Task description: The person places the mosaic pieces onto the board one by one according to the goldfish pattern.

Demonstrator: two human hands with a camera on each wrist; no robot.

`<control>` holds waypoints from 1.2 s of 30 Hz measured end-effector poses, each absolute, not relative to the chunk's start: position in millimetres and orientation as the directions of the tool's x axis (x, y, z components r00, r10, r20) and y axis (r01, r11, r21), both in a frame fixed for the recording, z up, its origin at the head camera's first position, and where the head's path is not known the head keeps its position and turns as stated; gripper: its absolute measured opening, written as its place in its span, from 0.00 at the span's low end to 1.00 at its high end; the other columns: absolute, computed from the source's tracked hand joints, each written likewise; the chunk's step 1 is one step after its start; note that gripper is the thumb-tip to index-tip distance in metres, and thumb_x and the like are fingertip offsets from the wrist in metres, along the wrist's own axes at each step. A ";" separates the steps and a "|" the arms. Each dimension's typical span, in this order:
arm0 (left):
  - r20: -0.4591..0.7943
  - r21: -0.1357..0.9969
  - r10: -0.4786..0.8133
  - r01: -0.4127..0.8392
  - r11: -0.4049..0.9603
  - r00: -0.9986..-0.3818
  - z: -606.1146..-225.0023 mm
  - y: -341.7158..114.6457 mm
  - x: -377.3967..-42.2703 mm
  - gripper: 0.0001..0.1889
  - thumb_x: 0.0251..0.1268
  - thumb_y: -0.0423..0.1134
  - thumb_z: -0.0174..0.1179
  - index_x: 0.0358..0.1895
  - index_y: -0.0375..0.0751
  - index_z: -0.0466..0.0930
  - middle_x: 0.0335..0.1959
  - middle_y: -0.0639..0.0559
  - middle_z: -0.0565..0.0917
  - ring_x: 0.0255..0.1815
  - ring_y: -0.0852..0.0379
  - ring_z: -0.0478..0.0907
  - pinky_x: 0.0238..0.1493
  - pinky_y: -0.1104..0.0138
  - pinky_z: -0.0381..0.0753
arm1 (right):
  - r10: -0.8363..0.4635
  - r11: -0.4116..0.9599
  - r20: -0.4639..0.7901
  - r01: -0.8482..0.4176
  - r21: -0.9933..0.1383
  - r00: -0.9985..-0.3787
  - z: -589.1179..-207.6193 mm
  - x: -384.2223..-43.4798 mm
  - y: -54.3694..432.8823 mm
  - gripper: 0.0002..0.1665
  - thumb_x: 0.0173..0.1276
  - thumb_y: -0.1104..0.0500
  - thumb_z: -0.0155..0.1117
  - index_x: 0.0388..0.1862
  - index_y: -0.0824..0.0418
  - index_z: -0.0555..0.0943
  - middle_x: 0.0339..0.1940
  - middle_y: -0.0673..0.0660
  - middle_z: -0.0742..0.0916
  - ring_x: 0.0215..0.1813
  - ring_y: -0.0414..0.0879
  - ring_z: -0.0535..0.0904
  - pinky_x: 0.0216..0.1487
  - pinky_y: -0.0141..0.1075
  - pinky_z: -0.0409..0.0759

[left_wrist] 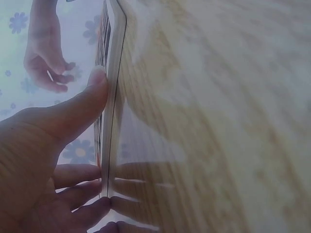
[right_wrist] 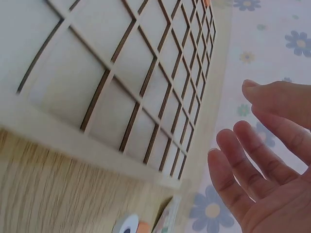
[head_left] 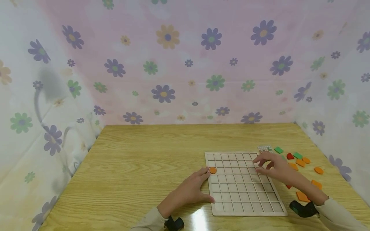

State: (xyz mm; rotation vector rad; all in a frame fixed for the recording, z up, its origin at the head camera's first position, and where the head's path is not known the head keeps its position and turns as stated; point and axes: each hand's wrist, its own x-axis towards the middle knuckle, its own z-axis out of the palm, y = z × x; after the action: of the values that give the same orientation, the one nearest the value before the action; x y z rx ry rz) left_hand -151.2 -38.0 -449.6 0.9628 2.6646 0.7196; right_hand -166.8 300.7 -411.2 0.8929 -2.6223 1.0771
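A pale wooden grid board (head_left: 248,214) lies on the table. My left hand (head_left: 193,189) touches the board's left edge with outstretched fingers and thumb; in the left wrist view its thumb (left_wrist: 95,85) rests against the rim. A round orange piece (head_left: 212,170) sits in a cell of the leftmost column, beside the left fingertips. Over the upper right of the board hovers my right hand (head_left: 273,166). Its fingers are loosely bent and apart, and the right wrist view shows nothing between the thumb (right_wrist: 272,94) and fingers.
Right of the board lie scattered flat pieces: green (head_left: 278,149), red (head_left: 290,156), round orange (head_left: 319,170) and angular orange (head_left: 302,196). A small printed card (head_left: 263,148) is at the board's far right corner. Flowered cloth (head_left: 185,73) surrounds the wooden table (head_left: 138,154).
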 end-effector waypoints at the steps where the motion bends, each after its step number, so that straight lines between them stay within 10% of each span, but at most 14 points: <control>1: -0.036 0.514 0.646 0.540 0.667 -0.762 -449.5 -38.1 -151.2 0.49 0.49 0.61 0.67 0.72 0.41 0.60 0.75 0.51 0.53 0.74 0.49 0.51 0.67 0.54 0.62 | -0.453 0.574 0.358 -0.574 -0.584 -0.816 -409.3 -165.5 303.9 0.17 0.54 0.70 0.71 0.42 0.57 0.82 0.38 0.49 0.81 0.34 0.41 0.77 0.27 0.32 0.79; 29: -0.031 0.509 0.655 0.552 0.661 -0.755 -454.2 -38.2 -151.1 0.49 0.49 0.65 0.64 0.72 0.42 0.59 0.75 0.52 0.53 0.74 0.50 0.51 0.67 0.56 0.62 | -0.211 0.771 0.253 -0.320 -0.550 -0.944 -412.6 -160.6 410.1 0.15 0.58 0.63 0.71 0.45 0.61 0.82 0.40 0.31 0.78 0.36 0.28 0.76 0.27 0.31 0.79; 36: -0.034 0.515 0.656 0.549 0.658 -0.754 -454.0 -39.6 -151.2 0.49 0.50 0.65 0.64 0.73 0.42 0.58 0.75 0.53 0.52 0.74 0.51 0.50 0.67 0.56 0.62 | -0.098 0.841 0.166 -0.171 -0.514 -0.981 -424.6 -160.5 430.1 0.22 0.58 0.56 0.72 0.47 0.68 0.81 0.45 0.57 0.80 0.33 0.24 0.72 0.25 0.31 0.76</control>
State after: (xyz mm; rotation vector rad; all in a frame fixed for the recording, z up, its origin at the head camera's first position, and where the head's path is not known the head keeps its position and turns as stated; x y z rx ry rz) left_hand -151.2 -39.6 -454.0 0.9796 2.6586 0.7197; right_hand -160.5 430.1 -424.6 0.2119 -2.8856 0.8240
